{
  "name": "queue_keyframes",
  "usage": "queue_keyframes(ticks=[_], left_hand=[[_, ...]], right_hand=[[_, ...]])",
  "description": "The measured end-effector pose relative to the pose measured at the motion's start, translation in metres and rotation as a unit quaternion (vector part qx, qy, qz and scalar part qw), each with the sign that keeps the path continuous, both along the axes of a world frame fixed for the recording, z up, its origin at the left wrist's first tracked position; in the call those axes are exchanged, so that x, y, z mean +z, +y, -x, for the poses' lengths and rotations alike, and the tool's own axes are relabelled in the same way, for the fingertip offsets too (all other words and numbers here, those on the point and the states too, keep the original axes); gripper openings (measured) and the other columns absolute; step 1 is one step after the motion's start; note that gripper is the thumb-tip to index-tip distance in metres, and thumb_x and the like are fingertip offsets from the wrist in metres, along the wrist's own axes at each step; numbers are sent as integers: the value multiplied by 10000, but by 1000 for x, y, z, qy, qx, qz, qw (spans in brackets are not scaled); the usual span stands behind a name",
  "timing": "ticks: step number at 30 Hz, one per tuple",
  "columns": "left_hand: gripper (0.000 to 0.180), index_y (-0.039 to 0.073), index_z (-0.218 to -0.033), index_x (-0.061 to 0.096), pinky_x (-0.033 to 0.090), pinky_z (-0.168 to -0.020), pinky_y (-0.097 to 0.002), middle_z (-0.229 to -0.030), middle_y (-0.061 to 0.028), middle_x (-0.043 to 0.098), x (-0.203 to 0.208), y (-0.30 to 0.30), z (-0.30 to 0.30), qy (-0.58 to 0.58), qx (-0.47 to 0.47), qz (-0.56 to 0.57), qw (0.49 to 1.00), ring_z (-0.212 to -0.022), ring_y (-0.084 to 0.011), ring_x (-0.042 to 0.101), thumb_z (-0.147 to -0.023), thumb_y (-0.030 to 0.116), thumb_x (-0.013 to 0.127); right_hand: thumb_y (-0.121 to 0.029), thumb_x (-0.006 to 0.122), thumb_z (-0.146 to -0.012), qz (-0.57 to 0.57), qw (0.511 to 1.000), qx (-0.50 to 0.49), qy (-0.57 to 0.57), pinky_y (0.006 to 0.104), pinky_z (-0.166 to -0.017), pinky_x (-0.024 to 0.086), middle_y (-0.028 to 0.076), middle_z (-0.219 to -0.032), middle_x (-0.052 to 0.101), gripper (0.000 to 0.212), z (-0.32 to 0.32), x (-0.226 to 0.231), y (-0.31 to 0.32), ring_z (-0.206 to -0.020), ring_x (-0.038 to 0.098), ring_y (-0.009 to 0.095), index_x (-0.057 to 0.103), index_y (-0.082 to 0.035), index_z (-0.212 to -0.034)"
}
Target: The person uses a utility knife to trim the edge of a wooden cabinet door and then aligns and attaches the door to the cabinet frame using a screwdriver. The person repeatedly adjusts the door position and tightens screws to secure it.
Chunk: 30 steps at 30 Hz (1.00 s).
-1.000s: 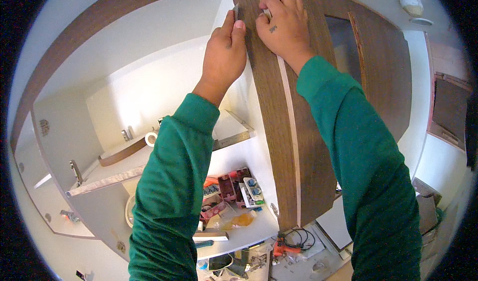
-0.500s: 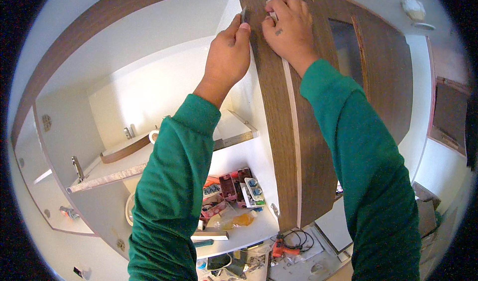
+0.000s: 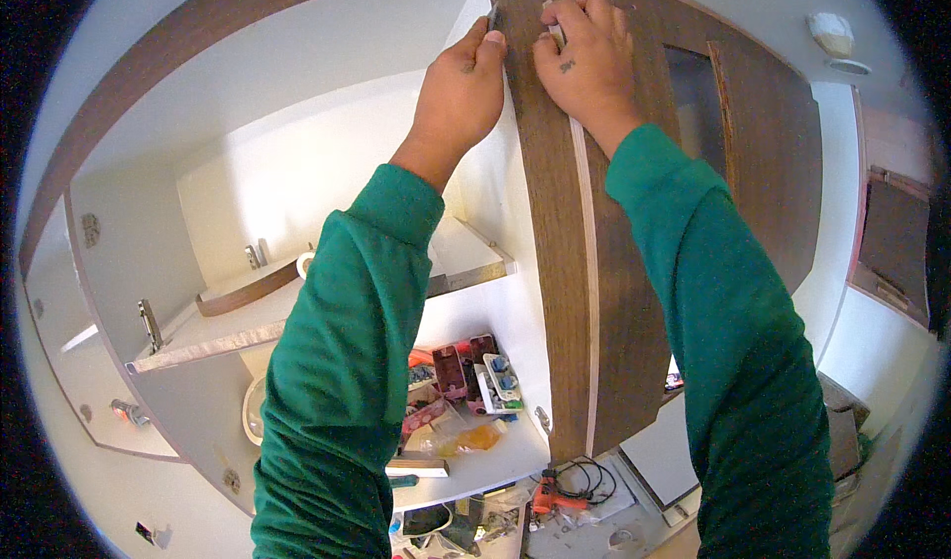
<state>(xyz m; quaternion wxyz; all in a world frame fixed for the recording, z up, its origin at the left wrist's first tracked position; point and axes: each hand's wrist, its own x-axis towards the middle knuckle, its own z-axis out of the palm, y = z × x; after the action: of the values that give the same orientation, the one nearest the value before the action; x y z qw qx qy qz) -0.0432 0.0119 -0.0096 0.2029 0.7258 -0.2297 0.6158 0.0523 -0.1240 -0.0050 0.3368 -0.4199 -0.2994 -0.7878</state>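
Note:
My left hand (image 3: 459,94) is raised at the top of the open cabinet, its fingers closed on a small dark, flat thing (image 3: 493,14) against the white side panel's (image 3: 511,123) front edge. Most of that thing hides in the fist, so its kind is unclear. To the right, my right hand (image 3: 592,69) is closed around the pale front edge (image 3: 582,193) of a brown wood-grain cabinet door (image 3: 629,341), near its top. Between the two hands runs a brown wood-grain strip (image 3: 555,311). Both forearms wear green sleeves.
A white shelf (image 3: 213,346) with a rough front edge crosses the cabinet, carrying a curved brown-edged board (image 3: 248,300). Below lie open plastic boxes (image 3: 451,371) of small parts and a yellow plastic bag (image 3: 480,437). An orange corded power tool (image 3: 555,495) rests lower down.
Both hands appear slightly farther right, with the view shifting a little too. Each hand keeps the same closed grip.

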Motion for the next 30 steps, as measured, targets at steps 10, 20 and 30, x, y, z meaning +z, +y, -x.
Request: queue_keyframes(ticks=[10, 20, 30], left_hand=[[567, -51, -1383, 544, 477, -1003, -439, -1154, -347, 649, 1, 3, 2, 9, 19, 1, 1000, -1142, -475, 622, -1031, 376, 422], [577, -74, -1359, 556, 473, -1002, -424, -1160, -351, 643, 2, 3, -2, 4, -5, 16, 1000, -1142, -458, 625, -1011, 373, 446], [597, -102, -1347, 544, 483, -966, -443, -1114, -354, 653, 13, 22, -13, -109, -57, 39, 992, -1073, -469, 638, -963, 354, 531]], right_hand=[[-200, 668, -770, 8, 1000, -5, -4, 524, -869, 449, 127, -1078, 576, 216, 3, -1, 0, -1062, 541, 372, 653, -148, -979], [-192, 670, -778, 27, 1000, -3, -7, 520, -860, 449, 128, -1051, 578, 222, 3, 1, -4, -1061, 536, 372, 652, -131, -991], [-196, 681, -818, 26, 999, -17, -11, 519, -861, 452, 133, -1064, 583, 188, 7, 1, -2, -1049, 541, 376, 658, -124, -990]])
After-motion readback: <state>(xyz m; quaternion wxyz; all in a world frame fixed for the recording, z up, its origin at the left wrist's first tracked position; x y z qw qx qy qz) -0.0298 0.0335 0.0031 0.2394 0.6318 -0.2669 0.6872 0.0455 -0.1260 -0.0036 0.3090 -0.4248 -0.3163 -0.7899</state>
